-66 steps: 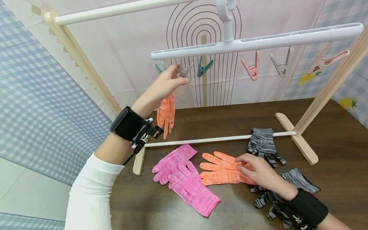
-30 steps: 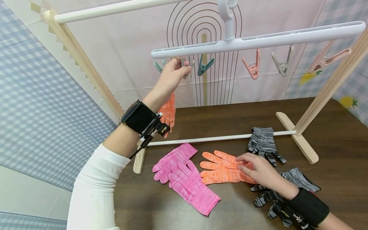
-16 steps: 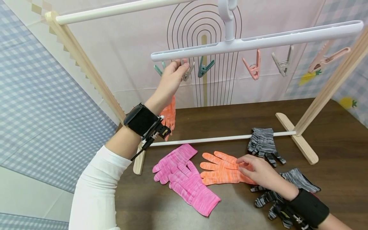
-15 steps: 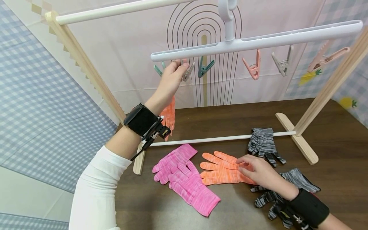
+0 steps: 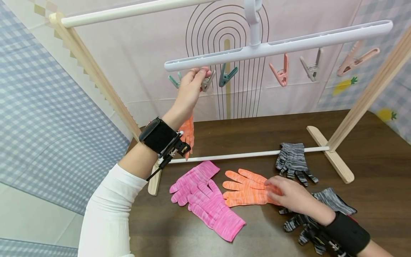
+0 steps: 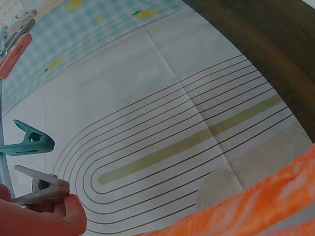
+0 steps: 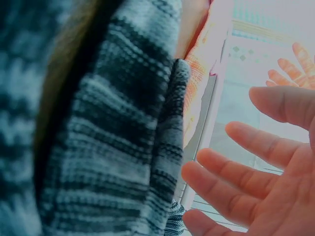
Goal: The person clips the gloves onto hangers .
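In the head view my left hand pinches the grey clothespin under the white hanger. The left wrist view shows thumb and finger on that clothespin's lower arm. An orange glove hangs behind my left wrist, near a green clothespin, its upper part hidden by the hand. On the table, my right hand rests with relaxed fingers at the cuff end of a second orange glove. Its fingers hold nothing in the right wrist view.
Two pink gloves overlap on the table. A black-and-grey glove lies over the rack's lower bar; another is partly under my right forearm. Further clothespins, one dark green, hang along the hanger. Wooden posts flank it.
My left hand has moved from beside the grey clothespin to a pinch on it. The hanger has shifted slightly left, its right end a little higher. My right hand has hardly moved.
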`<state>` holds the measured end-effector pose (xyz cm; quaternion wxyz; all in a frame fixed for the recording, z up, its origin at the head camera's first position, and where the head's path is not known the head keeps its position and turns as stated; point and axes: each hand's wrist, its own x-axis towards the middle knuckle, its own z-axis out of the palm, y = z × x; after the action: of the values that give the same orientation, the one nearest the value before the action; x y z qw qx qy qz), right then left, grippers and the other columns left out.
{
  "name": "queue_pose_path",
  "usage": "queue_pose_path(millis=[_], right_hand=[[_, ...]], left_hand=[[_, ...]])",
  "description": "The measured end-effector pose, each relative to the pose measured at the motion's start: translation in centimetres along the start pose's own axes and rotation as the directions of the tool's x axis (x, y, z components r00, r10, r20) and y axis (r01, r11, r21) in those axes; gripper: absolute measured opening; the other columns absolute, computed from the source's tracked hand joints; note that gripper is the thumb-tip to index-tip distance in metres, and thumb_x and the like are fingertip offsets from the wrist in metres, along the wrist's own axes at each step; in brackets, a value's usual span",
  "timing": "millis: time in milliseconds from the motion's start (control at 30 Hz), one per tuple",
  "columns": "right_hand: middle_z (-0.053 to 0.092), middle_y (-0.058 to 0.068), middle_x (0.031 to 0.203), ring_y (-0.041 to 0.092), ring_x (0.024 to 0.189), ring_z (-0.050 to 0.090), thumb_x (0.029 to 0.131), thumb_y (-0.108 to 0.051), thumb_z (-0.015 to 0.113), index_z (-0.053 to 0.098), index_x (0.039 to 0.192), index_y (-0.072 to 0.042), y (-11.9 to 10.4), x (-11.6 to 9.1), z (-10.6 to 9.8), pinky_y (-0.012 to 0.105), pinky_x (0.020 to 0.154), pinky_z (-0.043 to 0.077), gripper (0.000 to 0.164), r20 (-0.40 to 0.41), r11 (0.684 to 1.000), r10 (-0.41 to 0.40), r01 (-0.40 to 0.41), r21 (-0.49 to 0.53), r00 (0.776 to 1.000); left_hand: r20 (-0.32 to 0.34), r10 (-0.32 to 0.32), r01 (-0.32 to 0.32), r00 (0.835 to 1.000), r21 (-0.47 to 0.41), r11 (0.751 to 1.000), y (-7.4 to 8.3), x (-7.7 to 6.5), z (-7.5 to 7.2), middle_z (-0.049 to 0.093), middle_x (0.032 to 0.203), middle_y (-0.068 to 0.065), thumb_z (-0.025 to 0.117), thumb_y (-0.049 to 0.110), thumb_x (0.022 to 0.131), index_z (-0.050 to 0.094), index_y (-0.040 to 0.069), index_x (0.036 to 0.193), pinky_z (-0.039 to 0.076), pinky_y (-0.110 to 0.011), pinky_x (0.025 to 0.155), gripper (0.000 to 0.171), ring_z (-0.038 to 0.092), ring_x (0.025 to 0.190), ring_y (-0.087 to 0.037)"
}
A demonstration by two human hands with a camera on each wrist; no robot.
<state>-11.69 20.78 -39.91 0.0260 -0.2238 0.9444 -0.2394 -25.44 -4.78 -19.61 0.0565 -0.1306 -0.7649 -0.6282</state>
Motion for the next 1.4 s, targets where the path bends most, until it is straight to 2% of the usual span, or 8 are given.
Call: queue_pose_path(millis=[267, 433, 767, 1100, 1400], right_hand=[[0.060, 0.007, 0.101, 0.026, 0.090, 0.057, 0.078, -0.023, 0.065, 0.060, 0.105, -0.008, 0.3, -0.3, 0.0, 0.040, 0.070, 0.045, 0.031, 0.023, 0.997, 0.001, 0.001, -0.076, 1.000], [0.058, 0.011, 0.104, 0.030, 0.092, 0.056, 0.076, -0.023, 0.067, 0.059, 0.108, -0.006, 0.6, -0.3, 0.2, 0.044, 0.071, 0.045, 0.037, 0.009, 0.990, 0.052, -0.050, -0.129, 0.999], [0.057, 0.011, 0.101, 0.029, 0.089, 0.055, 0.074, -0.024, 0.068, 0.057, 0.110, -0.006, 1.0, -0.3, 0.3, 0.041, 0.066, 0.044, 0.042, 0.036, 0.974, 0.160, -0.151, -0.170, 0.987], [0.058, 0.014, 0.099, 0.030, 0.085, 0.055, 0.072, -0.023, 0.070, 0.057, 0.110, -0.006, 1.0, -0.1, 0.3, 0.040, 0.061, 0.044, 0.044, 0.052, 0.959, 0.190, -0.174, -0.222, 0.980], [0.055, 0.011, 0.091, 0.024, 0.075, 0.051, 0.071, -0.021, 0.071, 0.056, 0.111, -0.005, 1.0, 0.1, 0.3, 0.032, 0.053, 0.038, 0.045, 0.063, 0.943, 0.238, -0.216, -0.253, 0.969]], left_hand=[[-0.016, 0.046, -0.047, 0.999, -0.037, 0.998, -0.5, 0.0, 0.0, 0.055, 0.119, -0.008, 0.037, 0.023, 0.096, 0.047, 0.004, 0.121, 0.038, -0.023, 0.092, 0.033, 0.049, 0.109, -0.010], [-0.025, 0.066, -0.067, 0.997, -0.029, 0.997, -0.8, -0.1, -0.1, 0.056, 0.117, -0.010, 0.037, 0.022, 0.096, 0.047, 0.003, 0.121, 0.038, -0.023, 0.091, 0.033, 0.050, 0.109, -0.011], [-0.026, 0.063, -0.063, 0.998, -0.003, 0.998, -0.8, -0.3, -0.3, 0.056, 0.116, -0.011, 0.036, 0.021, 0.096, 0.048, 0.004, 0.119, 0.038, -0.020, 0.080, 0.031, 0.050, 0.103, -0.011], [-0.025, 0.035, -0.035, 0.999, 0.004, 0.999, -0.5, -0.5, -0.3, 0.055, 0.117, -0.011, 0.036, 0.022, 0.096, 0.047, 0.005, 0.120, 0.037, -0.020, 0.078, 0.032, 0.049, 0.104, -0.013], [-0.034, 0.068, -0.067, 0.997, 0.026, 0.997, -0.6, -0.5, -0.4, 0.057, 0.113, -0.011, 0.036, 0.022, 0.096, 0.050, 0.004, 0.117, 0.037, -0.019, 0.076, 0.031, 0.049, 0.098, -0.012]])
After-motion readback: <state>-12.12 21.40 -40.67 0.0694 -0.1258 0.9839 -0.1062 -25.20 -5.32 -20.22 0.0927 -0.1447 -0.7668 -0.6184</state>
